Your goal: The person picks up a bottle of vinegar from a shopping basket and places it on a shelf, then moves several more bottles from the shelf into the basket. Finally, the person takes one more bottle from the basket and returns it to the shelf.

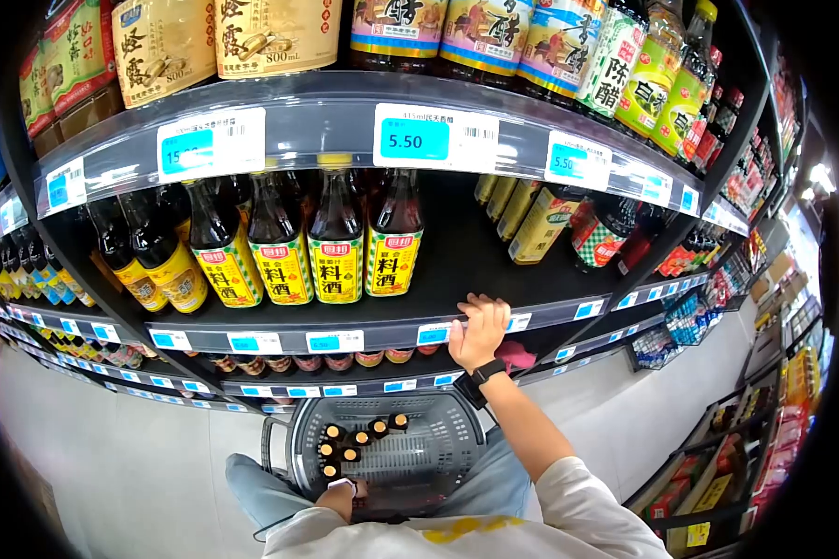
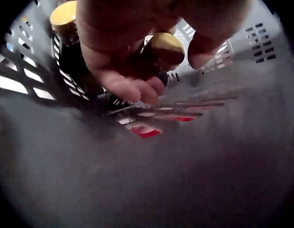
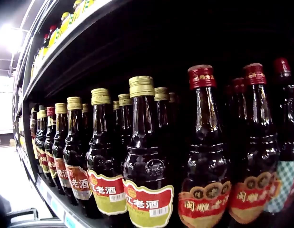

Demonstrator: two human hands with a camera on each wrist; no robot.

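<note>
My right hand (image 1: 480, 331) holds the front edge of the middle shelf (image 1: 382, 337), fingers over the lip and thumb at its front. It has no bottle in it. Low in the grey basket (image 1: 461, 466) is my left hand (image 1: 359, 489), mostly hidden by the forearm in the head view. Up close, the left hand (image 2: 123, 52) has bent fingers and a thumb spread around a yellow bottle cap (image 2: 167, 47), with a gap beside the thumb. Several dark bottles (image 1: 350, 455) with yellow caps stand in the basket.
Yellow-labelled cooking wine bottles (image 1: 336, 261) line the middle shelf, with boxes (image 1: 536, 228) farther right. Vinegar bottles (image 1: 485, 33) fill the shelf above. Red- and gold-capped bottles (image 3: 149, 161) stand before the right wrist camera. Another shelf (image 1: 718, 466) borders the aisle.
</note>
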